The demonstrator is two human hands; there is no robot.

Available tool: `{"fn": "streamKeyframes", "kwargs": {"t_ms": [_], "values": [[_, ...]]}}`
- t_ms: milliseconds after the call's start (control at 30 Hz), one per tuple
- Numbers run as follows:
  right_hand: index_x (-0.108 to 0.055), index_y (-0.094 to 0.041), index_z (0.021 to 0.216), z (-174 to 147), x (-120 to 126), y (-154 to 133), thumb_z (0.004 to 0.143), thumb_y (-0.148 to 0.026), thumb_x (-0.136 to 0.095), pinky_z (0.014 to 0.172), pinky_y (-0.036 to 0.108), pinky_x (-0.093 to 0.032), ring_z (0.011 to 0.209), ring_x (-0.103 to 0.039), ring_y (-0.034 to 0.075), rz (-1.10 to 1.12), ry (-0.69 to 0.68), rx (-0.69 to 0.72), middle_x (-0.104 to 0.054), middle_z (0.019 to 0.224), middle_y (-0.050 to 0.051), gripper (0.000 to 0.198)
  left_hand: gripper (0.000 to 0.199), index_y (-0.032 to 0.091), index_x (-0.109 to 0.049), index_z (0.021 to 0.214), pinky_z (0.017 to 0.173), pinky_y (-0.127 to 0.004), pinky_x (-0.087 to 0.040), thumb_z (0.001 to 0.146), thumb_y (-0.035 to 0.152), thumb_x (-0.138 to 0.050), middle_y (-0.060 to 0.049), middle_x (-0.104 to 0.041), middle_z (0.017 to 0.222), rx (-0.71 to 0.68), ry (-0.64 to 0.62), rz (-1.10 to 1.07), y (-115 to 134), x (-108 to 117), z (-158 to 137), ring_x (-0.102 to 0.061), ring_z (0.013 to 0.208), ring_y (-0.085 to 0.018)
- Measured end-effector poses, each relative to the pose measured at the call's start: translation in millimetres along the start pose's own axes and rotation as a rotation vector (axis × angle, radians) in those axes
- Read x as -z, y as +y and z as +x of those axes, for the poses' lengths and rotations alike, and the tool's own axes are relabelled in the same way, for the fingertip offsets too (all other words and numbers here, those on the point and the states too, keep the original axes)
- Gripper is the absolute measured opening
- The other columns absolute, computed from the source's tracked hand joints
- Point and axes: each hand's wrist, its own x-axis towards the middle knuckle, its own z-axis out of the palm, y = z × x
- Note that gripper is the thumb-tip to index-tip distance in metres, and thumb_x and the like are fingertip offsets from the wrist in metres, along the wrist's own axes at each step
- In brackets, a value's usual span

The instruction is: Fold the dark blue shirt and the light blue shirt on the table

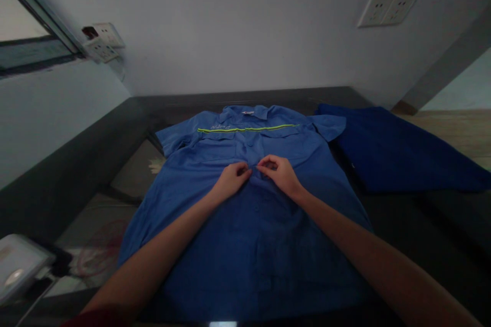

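Note:
A blue short-sleeved work shirt (215, 204) lies face up, its collar away from me and a yellow-green stripe across the chest. My left hand (233, 178) pinches the cloth at the front placket, below the chest pockets. Just to its right, my right hand (279, 173) pinches the other side of the placket. The fingertips of both hands almost meet. Any button between them is too small or hidden to make out. Small buttons show on the placket below my hands.
Folded dark blue cloth (399, 148) lies right of the shirt on the dark table (330, 94). A white device (23, 265) with a cable sits at the lower left. Wall sockets (388, 10) are on the back wall, with others (103, 43) in the left corner.

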Motion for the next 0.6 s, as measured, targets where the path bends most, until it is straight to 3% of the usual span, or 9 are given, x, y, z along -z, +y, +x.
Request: {"fn": "streamKeyframes", "kwargs": {"t_ms": [333, 600], "values": [[-0.061, -0.017, 0.076, 0.9, -1.2, 7.6, 0.073, -0.037, -0.065, 0.053, 0.025, -0.046, 0.057, -0.057, 0.013, 0.053, 0.010, -0.039, -0.062, 0.067, 0.001, 0.021, 0.018, 0.019, -0.045, 0.066, 0.056, -0.024, -0.032, 0.080, 0.030, -0.049, 0.004, -0.044, 0.060, -0.041, -0.036, -0.029, 2.0, 0.2, -0.3, -0.043, 0.059, -0.013], [-0.058, -0.018, 0.077, -2.9, -5.7, 10.3, 0.076, -0.038, -0.063, 0.054, 0.024, -0.044, 0.056, -0.055, 0.012, -0.015, 0.054, 0.021, -0.060, 0.067, -0.001, 0.020, 0.019, 0.019, -0.047, 0.066, 0.056, -0.024, -0.033, 0.082, 0.028, -0.048, 0.004, -0.049, 0.058, -0.039, -0.065, 0.030, 1.3, -0.4, -0.2, -0.047, 0.058, -0.013]]}}
